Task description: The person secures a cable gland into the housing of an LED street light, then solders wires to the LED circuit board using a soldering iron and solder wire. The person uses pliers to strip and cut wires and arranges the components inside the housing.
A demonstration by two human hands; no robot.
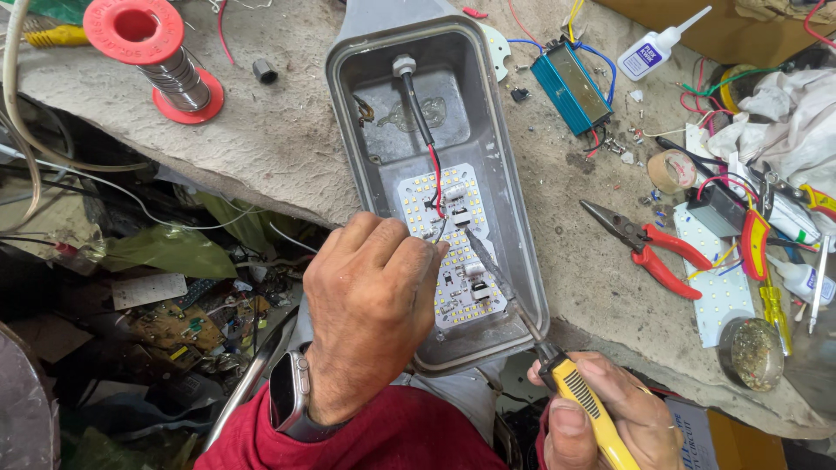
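Observation:
A grey metal lamp housing [514, 218] lies on the workbench, holding a white LED board [461, 296] with a black cable and red wire [433, 165] running down to it. My left hand [370, 305] rests over the board's left side, fingertips pinching thin wire ends at the board. My right hand [610, 413] grips a yellow-handled soldering iron [570, 387]; its dark shaft reaches up and left, the tip touching the board beside my left fingertips.
A red solder spool [165, 61] stands at the back left. To the right lie a teal driver box [570, 83], a glue bottle [657, 48], red-handled pliers [653, 252], a tape roll [672, 170], screwdrivers, another LED strip board [714, 278] and white cloth. Scrap circuit boards fill the space below left.

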